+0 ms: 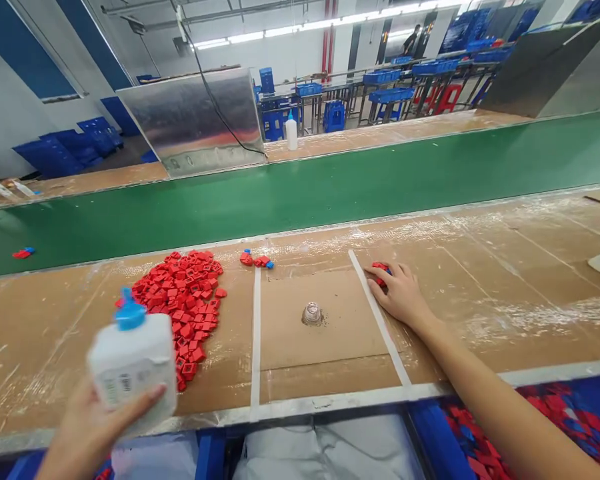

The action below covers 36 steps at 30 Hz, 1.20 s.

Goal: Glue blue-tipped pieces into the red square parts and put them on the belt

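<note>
My left hand (93,427) grips a white squeeze bottle with a blue cap (133,363), held above the near left edge of the cardboard-covered bench (480,300). My right hand (403,293) lies on the bench to the right of a white tape line, fingers curled over small red and blue parts (380,270). A pile of small red square parts (187,300) lies left of centre. A small glass-like dish (312,313) sits in the taped square between my hands.
A few red and blue pieces (257,260) lie near the bench's far edge. A green conveyor belt (330,193) runs behind, with one stray part (23,253) on it. A metal panel (195,120) and a white bottle (291,132) stand beyond. A bin of red and blue parts (555,413) sits at lower right.
</note>
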Each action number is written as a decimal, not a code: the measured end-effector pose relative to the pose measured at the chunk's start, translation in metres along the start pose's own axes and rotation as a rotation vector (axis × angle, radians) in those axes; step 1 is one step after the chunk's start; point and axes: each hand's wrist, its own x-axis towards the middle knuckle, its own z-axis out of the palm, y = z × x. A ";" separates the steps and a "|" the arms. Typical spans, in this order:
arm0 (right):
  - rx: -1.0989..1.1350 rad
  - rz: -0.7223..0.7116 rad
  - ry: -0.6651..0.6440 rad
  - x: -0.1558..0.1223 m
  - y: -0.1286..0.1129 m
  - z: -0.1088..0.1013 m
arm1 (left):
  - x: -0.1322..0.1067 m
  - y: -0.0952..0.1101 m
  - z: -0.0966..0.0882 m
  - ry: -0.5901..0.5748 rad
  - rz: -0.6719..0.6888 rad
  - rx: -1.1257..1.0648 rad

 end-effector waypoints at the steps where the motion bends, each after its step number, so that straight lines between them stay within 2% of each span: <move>1: 0.002 0.004 0.005 -0.001 0.000 -0.001 | -0.003 0.017 0.017 -0.089 0.013 -0.016; 4: 0.000 0.009 0.011 0.000 -0.001 -0.004 | -0.015 0.059 0.059 -0.263 0.116 0.082; 6: -0.008 0.012 0.010 0.001 -0.001 -0.006 | -0.019 0.077 0.075 -0.385 0.185 0.172; 10: -0.022 0.024 0.003 0.002 -0.001 -0.009 | -0.011 0.098 0.089 -0.633 0.230 0.313; 13: -0.023 0.028 -0.001 0.002 -0.001 -0.011 | -0.001 0.110 0.092 -0.731 0.247 0.399; 20: -0.041 0.038 0.001 0.002 -0.002 -0.012 | 0.013 0.136 0.099 -0.814 0.328 0.542; 29: -0.060 0.043 0.005 0.002 -0.004 -0.014 | 0.024 0.154 0.106 -0.847 0.350 0.667; 36: -0.060 0.051 0.002 0.004 -0.004 -0.014 | 0.030 0.176 0.108 -0.907 0.300 0.737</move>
